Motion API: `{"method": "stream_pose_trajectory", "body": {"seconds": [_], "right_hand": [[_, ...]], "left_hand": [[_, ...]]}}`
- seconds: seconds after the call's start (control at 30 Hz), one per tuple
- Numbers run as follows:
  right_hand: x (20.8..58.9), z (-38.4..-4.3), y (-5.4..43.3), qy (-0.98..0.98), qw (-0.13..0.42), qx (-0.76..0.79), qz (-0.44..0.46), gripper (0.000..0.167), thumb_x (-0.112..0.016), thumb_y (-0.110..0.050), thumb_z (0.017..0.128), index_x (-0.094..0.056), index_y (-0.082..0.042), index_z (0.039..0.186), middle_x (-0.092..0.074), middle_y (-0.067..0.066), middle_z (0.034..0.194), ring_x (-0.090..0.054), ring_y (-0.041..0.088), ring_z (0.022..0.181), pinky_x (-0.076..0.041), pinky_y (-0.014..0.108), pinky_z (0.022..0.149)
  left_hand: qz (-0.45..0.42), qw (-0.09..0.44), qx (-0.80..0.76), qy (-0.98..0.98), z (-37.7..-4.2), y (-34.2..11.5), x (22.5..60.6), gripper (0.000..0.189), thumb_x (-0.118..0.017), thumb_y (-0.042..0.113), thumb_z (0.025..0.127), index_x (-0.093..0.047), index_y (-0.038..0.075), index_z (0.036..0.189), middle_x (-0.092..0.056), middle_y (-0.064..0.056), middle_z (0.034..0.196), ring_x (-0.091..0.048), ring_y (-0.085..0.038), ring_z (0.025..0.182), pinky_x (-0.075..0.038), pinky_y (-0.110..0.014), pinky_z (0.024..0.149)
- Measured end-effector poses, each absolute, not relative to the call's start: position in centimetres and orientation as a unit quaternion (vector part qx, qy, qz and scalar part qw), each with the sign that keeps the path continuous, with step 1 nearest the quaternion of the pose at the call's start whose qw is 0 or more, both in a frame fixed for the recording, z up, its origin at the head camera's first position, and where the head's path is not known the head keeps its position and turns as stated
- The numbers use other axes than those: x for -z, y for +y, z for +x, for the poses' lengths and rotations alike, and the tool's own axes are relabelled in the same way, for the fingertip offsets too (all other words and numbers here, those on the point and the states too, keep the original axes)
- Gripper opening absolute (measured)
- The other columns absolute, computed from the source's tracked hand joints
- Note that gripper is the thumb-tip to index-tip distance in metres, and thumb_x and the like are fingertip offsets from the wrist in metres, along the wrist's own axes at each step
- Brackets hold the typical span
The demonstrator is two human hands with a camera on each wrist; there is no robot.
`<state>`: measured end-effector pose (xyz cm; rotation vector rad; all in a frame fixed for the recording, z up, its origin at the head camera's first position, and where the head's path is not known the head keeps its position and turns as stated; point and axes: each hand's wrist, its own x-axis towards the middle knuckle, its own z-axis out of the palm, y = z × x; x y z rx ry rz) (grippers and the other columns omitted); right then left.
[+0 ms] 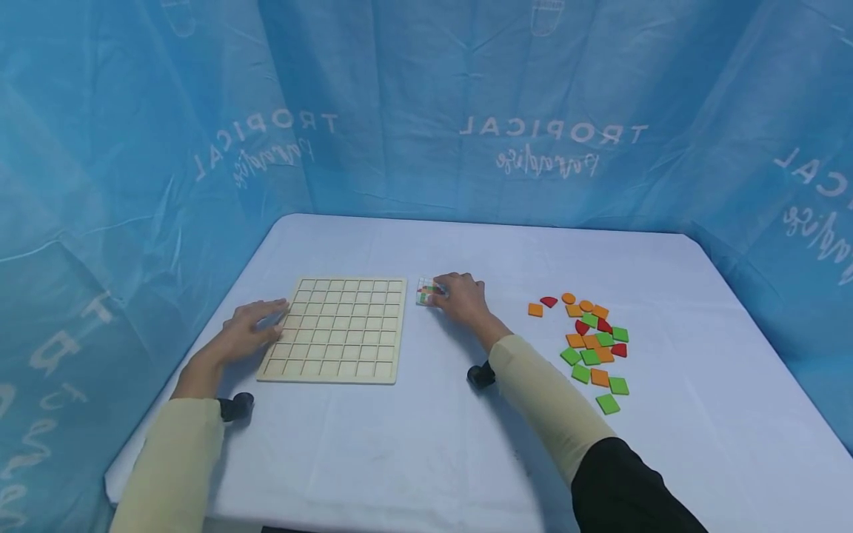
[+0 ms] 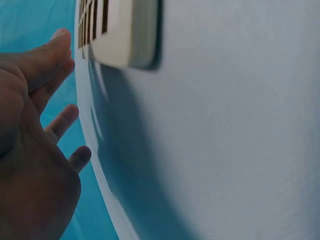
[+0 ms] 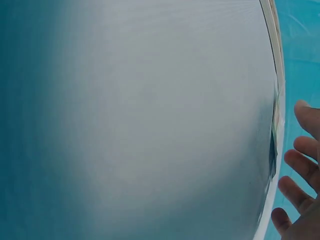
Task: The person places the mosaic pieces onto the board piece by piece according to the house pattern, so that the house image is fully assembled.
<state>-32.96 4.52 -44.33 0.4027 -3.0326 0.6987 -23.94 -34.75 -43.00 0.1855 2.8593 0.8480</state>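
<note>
A pale wooden board [image 1: 335, 330] with a grid of square cells lies flat on the table, left of centre. My left hand [image 1: 243, 334] is at its left edge, fingers stretched toward the rim. In the left wrist view the left hand [image 2: 35, 135] has loosely extended fingers near the board's corner [image 2: 135, 40]. A small printed card [image 1: 424, 292] with a coloured pattern lies just right of the board. Over its right part is my right hand [image 1: 463, 300], hiding some of it. In the right wrist view the right hand's fingers [image 3: 300, 162] are spread beside the card [image 3: 274, 140].
Right of the right hand lies a loose scatter of flat pieces: green squares [image 1: 608, 403], orange squares [image 1: 600, 377], orange discs [image 1: 569, 298] and red rounded wedges [image 1: 549, 301]. A white cloth [image 1: 413, 451] covers the table. Blue printed curtains [image 1: 426, 111] hang around it.
</note>
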Motion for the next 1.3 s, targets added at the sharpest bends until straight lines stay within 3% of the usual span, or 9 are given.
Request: {"method": "stream_pose_trajectory", "body": {"seconds": [0.47,0.83,1.3], "right_hand": [[44.4,-32.9,5.1,-0.969,0.008,-0.207,0.136,0.040,-0.064,-0.032,0.093,-0.062,-0.019,0.130,-0.059,0.004,0.131,-0.046,0.029,0.123,-0.032,0.052,0.094],[44.8,-33.0,5.5,-0.974,0.010,-0.181,0.138,0.028,-0.063,-0.026,0.093,-0.070,-0.018,0.119,-0.059,0.003,0.130,-0.045,0.031,0.123,-0.032,0.055,0.094],[44.5,-33.1,8.5,-0.973,-0.004,-0.184,0.137,0.029,-0.064,-0.023,0.092,-0.070,-0.017,0.120,-0.058,0.003,0.130,-0.042,0.032,0.123,-0.029,0.056,0.095]], "left_hand": [[0.079,0.059,-0.284,0.954,-23.9,-35.6,43.8,0.052,-0.057,0.014,0.096,-0.040,-0.001,0.142,-0.031,-0.027,0.148,-0.008,-0.049,0.137,0.000,-0.069,0.100],[0.067,0.052,-0.274,0.958,-24.0,-35.2,44.1,0.052,-0.057,0.012,0.095,-0.040,0.000,0.142,-0.031,-0.026,0.148,-0.010,-0.048,0.137,-0.001,-0.067,0.101],[0.103,0.021,-0.249,0.963,-23.7,-33.0,44.5,0.049,-0.059,0.010,0.093,-0.045,-0.002,0.139,-0.037,-0.025,0.145,-0.015,-0.048,0.135,-0.004,-0.070,0.098]]}}
